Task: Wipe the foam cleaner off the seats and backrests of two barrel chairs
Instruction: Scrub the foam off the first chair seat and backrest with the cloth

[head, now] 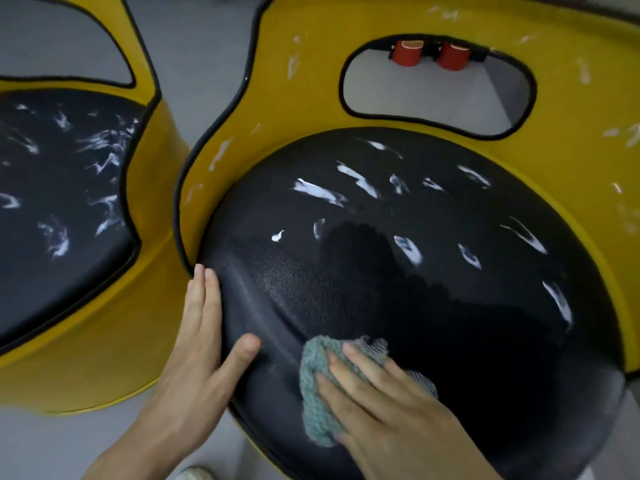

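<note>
Nearest, our right hand (381, 400) lay flat on a grey-green cloth (318, 386), fingers straight and slightly apart, pressing it onto the near edge of the right chair's black seat (381, 299). Just left, our left hand (204, 337) rested on the seat's rim, fingers together and thumb spread, steadying it. The near part of the seat looked wiped. White foam streaks (318, 192) lay across its far half and on the yellow backrest (311, 81) beyond. The left chair's seat (52, 271) was streaked throughout. We judged that the bunched cloth, once loaded, could smear foam rather than lift it, and that flecks beside the backrest's cutout (433, 91) might be missed.
</note>
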Demonstrator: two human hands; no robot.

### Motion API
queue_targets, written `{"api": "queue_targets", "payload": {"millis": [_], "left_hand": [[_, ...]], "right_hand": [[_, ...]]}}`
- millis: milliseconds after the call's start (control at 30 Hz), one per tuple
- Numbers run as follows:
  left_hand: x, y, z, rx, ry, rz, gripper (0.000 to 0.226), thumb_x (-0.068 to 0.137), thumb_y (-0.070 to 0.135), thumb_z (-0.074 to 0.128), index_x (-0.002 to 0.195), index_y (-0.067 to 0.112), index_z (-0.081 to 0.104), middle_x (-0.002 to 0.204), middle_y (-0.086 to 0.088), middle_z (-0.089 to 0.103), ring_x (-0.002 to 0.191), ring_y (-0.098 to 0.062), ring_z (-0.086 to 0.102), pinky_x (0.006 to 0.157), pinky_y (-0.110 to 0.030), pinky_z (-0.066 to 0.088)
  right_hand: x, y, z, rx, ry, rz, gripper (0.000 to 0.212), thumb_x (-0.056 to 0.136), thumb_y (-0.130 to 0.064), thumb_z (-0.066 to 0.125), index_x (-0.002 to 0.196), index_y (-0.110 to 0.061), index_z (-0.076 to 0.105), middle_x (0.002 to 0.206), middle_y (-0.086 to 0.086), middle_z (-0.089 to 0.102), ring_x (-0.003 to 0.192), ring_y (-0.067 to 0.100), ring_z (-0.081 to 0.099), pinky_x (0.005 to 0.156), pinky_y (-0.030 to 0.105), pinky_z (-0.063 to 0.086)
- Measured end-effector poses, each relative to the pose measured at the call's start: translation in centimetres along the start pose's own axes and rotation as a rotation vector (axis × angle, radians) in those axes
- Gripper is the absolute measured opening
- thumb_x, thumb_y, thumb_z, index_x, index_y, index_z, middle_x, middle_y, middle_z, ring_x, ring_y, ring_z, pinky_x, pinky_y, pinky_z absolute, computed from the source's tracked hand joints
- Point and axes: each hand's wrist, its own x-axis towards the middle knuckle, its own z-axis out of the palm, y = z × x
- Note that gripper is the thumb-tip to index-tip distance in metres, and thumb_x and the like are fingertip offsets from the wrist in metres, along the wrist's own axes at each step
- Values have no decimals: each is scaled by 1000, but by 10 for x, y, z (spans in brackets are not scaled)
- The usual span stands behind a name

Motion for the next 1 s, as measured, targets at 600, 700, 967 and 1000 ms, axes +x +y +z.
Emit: {"api": "queue_targets", "payload": {"millis": [600, 700, 967, 1000], "left_hand": [[0, -4, 13, -144, 116, -34, 82, 85, 86, 16, 156, 46, 2, 157, 45, -11, 147, 16, -9, 120, -21, 2], [1, -6, 12, -358, 155, -101, 90, 82, 92, 18, 158, 43, 11, 159, 43, 4, 145, 20, 3, 120, -11, 8], [4, -7, 13, -446, 156, -137, 64, 98, 63, 18, 157, 40, 9, 163, 33, 6, 146, 19, 6, 122, -13, 8], [3, -8, 13, -433, 152, -142, 62, 98, 67, 18, 155, 44, 8, 163, 36, 4, 146, 19, 4, 124, -17, 8]], "right_hand": [[8, -27, 4, 31, 35, 54, 42, 93, -34, 48, 124, -21, 72, 136, 1, 64, 133, 18, 54, 102, 37, 51], [71, -33, 21, 45, 9, 0, 49, 91, -27, 44, 133, -16, 65, 143, 5, 59, 138, 22, 49, 113, 38, 38], [153, -24, 28, 30, -94, 49, 52, 101, -17, 53, 152, -11, 42, 159, 10, 39, 151, 24, 27, 121, 40, 25], [129, -27, 25, 47, -80, 49, 49, 97, -18, 55, 146, -11, 51, 153, 9, 48, 146, 24, 37, 118, 41, 33]]}}
